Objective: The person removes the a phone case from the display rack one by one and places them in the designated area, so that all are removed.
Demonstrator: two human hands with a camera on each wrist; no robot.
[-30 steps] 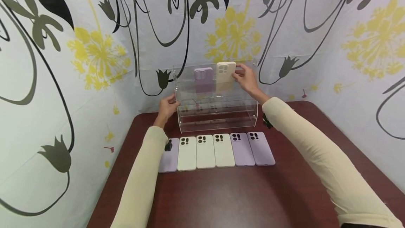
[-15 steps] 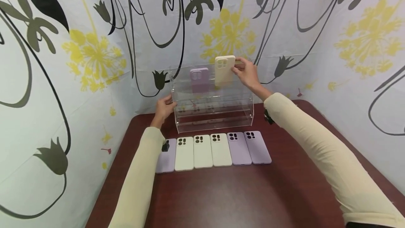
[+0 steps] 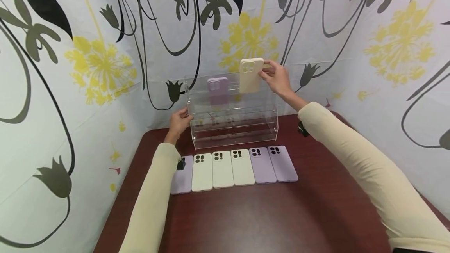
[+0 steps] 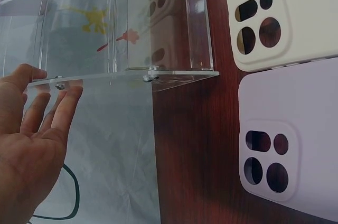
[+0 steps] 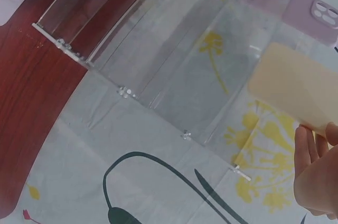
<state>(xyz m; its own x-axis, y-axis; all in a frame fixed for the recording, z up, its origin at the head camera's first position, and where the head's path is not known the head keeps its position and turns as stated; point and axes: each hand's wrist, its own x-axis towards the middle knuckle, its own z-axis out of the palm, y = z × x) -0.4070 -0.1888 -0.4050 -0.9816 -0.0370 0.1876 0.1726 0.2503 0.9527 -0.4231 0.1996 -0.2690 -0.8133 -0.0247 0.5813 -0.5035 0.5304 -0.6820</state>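
Note:
My right hand (image 3: 277, 79) pinches a cream phone case (image 3: 251, 79) by its right edge, thumb on the side facing me. The case is upright, in front of the patterned wall, around the top edge of a clear acrylic display stand (image 3: 235, 143). A lavender phone case (image 3: 218, 93) leans in the stand's top tier to its left. My left hand (image 3: 179, 122) grips the stand's left side panel; in the left wrist view, that hand (image 4: 37, 139) has its thumb and fingers on opposite faces of the panel. The right wrist view shows the cream case (image 5: 298, 78) tilted.
Before the stand, a row of phone cases lies face down on the dark red table (image 3: 246, 218): a lavender case (image 3: 183, 177) at the left, three cream cases (image 3: 223, 171) in the middle, lavender cases (image 3: 283, 165) at the right. Flower-patterned cloth (image 3: 116, 61) hangs closely behind.
My right hand has raised the cream case from behind the stand's clear front to higher up. My left hand keeps its hold on the side panel. The head view has shifted slightly.

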